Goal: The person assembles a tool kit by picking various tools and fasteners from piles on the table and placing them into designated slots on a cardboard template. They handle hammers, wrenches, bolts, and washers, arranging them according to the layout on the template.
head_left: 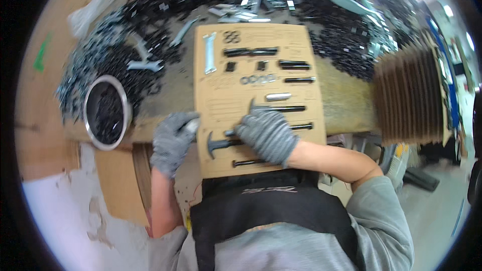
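Observation:
A tall brown cardboard sheet [216, 115] leans across the table edge in front of me, with printed lines and several tools and parts on it. My left hand [173, 143], in a grey knit glove, is closed at the sheet's left edge. My right hand [268, 135], gloved alike, lies over the lower half with its fingers curled down. Beneath it runs a dark bar [301, 126]; what the fingertips grip is hidden. Two hammer-shaped tools show beside it, an upper one [293, 108] and a lower one [217, 143]. Higher up are a silver wrench [209, 52] and a black rod [251, 51].
Heaps of small black pieces [341, 45] and shiny metal pieces [246, 12] cover the table's far side. A metal bowl [125, 113] holds black pieces at the left. Loose wrenches [145, 65] lie nearby. Stacked cardboard sheets [409, 95] stand at the right.

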Action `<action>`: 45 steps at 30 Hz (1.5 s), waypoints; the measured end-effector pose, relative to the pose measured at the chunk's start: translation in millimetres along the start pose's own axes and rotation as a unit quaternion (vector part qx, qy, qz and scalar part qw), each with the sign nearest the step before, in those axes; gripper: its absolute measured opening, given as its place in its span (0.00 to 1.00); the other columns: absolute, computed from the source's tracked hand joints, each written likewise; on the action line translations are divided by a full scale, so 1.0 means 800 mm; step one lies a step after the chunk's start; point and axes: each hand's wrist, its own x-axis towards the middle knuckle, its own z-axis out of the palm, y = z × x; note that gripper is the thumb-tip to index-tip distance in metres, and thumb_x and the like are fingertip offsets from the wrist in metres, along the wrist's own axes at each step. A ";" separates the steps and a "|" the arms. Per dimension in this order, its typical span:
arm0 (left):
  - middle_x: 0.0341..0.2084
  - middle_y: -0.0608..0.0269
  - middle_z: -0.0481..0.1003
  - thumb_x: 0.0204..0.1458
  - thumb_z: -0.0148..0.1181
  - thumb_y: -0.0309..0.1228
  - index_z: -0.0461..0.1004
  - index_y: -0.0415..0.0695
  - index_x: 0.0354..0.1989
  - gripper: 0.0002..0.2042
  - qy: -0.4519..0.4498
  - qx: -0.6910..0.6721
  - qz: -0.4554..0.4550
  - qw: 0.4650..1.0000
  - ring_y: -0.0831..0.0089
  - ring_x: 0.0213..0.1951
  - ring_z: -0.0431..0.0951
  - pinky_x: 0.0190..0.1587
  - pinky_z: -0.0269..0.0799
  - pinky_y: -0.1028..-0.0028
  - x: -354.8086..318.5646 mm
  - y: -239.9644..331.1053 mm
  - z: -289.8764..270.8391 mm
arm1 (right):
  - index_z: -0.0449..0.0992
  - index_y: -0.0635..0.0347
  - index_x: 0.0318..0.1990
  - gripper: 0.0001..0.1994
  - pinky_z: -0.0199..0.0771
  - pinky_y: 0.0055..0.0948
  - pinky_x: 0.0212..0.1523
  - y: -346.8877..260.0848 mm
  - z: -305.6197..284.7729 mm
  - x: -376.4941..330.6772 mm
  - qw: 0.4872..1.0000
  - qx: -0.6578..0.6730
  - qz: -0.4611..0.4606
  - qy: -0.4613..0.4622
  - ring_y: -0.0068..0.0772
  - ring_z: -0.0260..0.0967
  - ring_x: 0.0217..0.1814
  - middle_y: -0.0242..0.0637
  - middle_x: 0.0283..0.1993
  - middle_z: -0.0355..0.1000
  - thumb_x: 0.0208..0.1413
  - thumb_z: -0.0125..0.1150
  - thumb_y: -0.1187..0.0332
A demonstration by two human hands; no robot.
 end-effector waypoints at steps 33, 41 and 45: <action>0.61 0.48 0.61 0.55 0.53 0.38 0.61 0.42 0.62 0.27 -0.579 0.098 0.349 0.730 0.56 0.60 0.64 0.61 0.61 0.61 0.125 0.412 0.157 | 0.69 0.59 0.58 0.24 0.50 0.42 0.69 0.267 -0.039 -0.202 0.945 -0.124 0.245 0.175 0.51 0.52 0.68 0.46 0.65 0.60 0.52 0.55 0.63; 0.64 0.37 0.54 0.54 0.52 0.47 0.55 0.37 0.65 0.35 -0.273 0.320 0.296 0.858 0.46 0.67 0.50 0.69 0.45 0.60 0.170 0.266 0.324 | 0.64 0.57 0.63 0.28 0.47 0.44 0.70 0.236 -0.040 -0.270 0.949 -0.119 0.282 0.080 0.52 0.50 0.70 0.49 0.67 0.57 0.56 0.50 0.56; 0.64 0.37 0.53 0.54 0.53 0.47 0.54 0.37 0.66 0.36 -0.292 0.314 0.321 0.844 0.45 0.67 0.50 0.69 0.44 0.60 0.147 0.258 0.337 | 0.61 0.53 0.65 0.29 0.52 0.45 0.67 0.231 -0.042 -0.298 0.940 -0.067 0.318 0.100 0.51 0.53 0.69 0.49 0.68 0.55 0.55 0.52 0.57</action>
